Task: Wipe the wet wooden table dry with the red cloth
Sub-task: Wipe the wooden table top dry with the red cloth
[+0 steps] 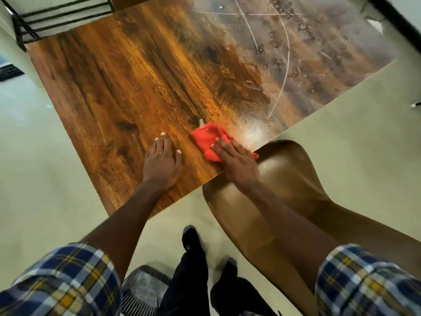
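The wooden table (127,83) fills the upper middle of the head view. Its far right part (303,55) is wet, with droplets and pale streaks. The red cloth (208,139) lies bunched near the table's front edge. My right hand (237,161) presses flat on the cloth, with one fingertip showing past its far side. My left hand (161,161) rests flat on the bare wood to the left of the cloth, fingers spread, holding nothing.
A brown plastic chair (268,195) stands against the table's front edge under my right arm. A dark metal rack (57,17) is at the far left corner. My feet (193,245) stand on pale floor (45,190), with a mesh object (143,288) beside them.
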A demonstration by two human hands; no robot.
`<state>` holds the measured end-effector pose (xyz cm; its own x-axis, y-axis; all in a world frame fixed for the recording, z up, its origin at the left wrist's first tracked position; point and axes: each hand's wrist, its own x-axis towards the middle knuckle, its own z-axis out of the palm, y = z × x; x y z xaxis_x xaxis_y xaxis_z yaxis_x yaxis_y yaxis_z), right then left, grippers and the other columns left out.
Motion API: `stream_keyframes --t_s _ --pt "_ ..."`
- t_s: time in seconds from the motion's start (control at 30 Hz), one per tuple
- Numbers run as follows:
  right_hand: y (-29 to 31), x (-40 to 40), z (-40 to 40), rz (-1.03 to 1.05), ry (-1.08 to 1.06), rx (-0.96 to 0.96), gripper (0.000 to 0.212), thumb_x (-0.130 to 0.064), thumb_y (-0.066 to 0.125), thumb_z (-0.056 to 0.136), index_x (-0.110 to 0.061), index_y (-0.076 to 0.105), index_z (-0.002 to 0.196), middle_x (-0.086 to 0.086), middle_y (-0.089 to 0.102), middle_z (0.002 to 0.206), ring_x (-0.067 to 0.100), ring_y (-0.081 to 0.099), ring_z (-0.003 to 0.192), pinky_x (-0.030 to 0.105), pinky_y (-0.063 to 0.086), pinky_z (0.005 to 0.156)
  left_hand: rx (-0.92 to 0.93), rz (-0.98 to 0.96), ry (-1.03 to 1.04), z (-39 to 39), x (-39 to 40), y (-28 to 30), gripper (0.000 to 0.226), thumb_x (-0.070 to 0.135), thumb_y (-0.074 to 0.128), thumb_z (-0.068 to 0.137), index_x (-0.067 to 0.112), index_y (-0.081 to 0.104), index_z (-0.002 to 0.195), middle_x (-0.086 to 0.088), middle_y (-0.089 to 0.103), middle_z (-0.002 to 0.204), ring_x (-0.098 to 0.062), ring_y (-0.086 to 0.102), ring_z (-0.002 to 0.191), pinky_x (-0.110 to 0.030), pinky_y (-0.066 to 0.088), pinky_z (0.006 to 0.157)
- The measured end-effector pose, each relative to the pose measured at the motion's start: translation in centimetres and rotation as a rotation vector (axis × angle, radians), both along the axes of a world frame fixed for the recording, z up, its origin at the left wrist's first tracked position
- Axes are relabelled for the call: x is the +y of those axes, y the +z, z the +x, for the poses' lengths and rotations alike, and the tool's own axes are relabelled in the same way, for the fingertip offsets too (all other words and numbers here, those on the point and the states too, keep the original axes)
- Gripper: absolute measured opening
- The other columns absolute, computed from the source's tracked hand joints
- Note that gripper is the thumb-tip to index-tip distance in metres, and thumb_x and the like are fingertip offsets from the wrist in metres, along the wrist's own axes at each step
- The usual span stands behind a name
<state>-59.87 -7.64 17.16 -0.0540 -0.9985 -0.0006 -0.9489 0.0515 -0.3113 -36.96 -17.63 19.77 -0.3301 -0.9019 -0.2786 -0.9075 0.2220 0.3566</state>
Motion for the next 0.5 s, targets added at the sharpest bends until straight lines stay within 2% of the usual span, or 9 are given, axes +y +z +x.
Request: stream_keyframes --t_s 0.13,0.2,0.27,0.37,0.4,0.47,0.5 --pt "1.9 -1.0 -6.7 0.111 -0.330 0.001 0.057 -0.032 0.052 0.106 -0.034 0.041 0.162 -0.002 0.034 0.172 0.038 0.037 0.153 0.057 0.039 0.118 -0.021 -0.026 -0.007 -0.5 0.6 0.2 0.064 0.051 0.029 0.109 0.012 0.027 0.159 -0.013 0.026 0.170 -0.036 0.025 0.156 -0.055 0.025 0.125" --pt "2.9 -1.9 -9.1 0.170 -0.326 -0.025 0.053 -0.029 0.054 0.109 -0.034 0.044 0.161 -0.002 0.036 0.171 0.034 0.038 0.150 0.050 0.038 0.119 -0.071 -0.064 -0.045 -0.5 0.8 0.0 0.063 0.052 0.025 0.109 0.014 0.028 0.159 -0.013 0.024 0.171 -0.036 0.023 0.157 -0.056 0.024 0.126" --pt "4.4 -2.6 -10.6 0.134 -0.279 -0.172 0.046 -0.026 0.055 0.109 -0.031 0.055 0.154 -0.001 0.050 0.162 0.031 0.047 0.141 0.045 0.043 0.115 -0.094 -0.095 -0.058 -1.5 1.1 0.5 0.062 0.051 0.025 0.109 0.013 0.029 0.157 -0.014 0.026 0.169 -0.037 0.025 0.156 -0.058 0.023 0.124" --pt "6.4 -3.2 -11.1 -0.023 -0.468 -0.548 0.042 -0.026 0.055 0.110 -0.027 0.059 0.151 0.003 0.063 0.148 0.024 0.057 0.131 0.044 0.048 0.110 -0.086 -0.163 -0.083 -5.4 2.4 1.7 0.055 0.043 0.034 0.109 0.009 0.035 0.153 -0.017 0.036 0.163 -0.037 0.034 0.152 -0.056 0.026 0.124" --pt "7.0 -3.3 -10.6 -0.073 -0.512 -0.587 0.043 -0.026 0.055 0.110 -0.025 0.058 0.152 0.003 0.063 0.147 0.022 0.057 0.130 0.044 0.048 0.110 -0.077 -0.194 -0.089 -7.2 3.2 2.0 0.052 0.038 0.036 0.109 0.009 0.038 0.151 -0.017 0.040 0.161 -0.036 0.037 0.150 -0.053 0.029 0.123" --pt "7.3 -2.9 -9.1 -0.134 -0.419 -0.480 0.045 -0.025 0.056 0.109 -0.023 0.054 0.154 0.003 0.059 0.151 0.020 0.052 0.129 0.042 0.045 0.111 -0.032 -0.216 -0.033 -10.3 4.8 2.1 0.042 0.033 0.042 0.106 0.010 0.050 0.141 -0.017 0.052 0.148 -0.034 0.049 0.138 -0.050 0.039 0.115" --pt "6.9 -2.7 -8.4 -0.141 -0.302 -0.337 0.048 -0.027 0.057 0.108 -0.024 0.052 0.156 0.004 0.056 0.154 0.024 0.050 0.130 0.044 0.044 0.111 -0.021 -0.213 -0.003 -11.4 5.4 1.9 0.039 0.032 0.044 0.105 0.012 0.056 0.135 -0.014 0.059 0.141 -0.032 0.055 0.130 -0.048 0.044 0.109"
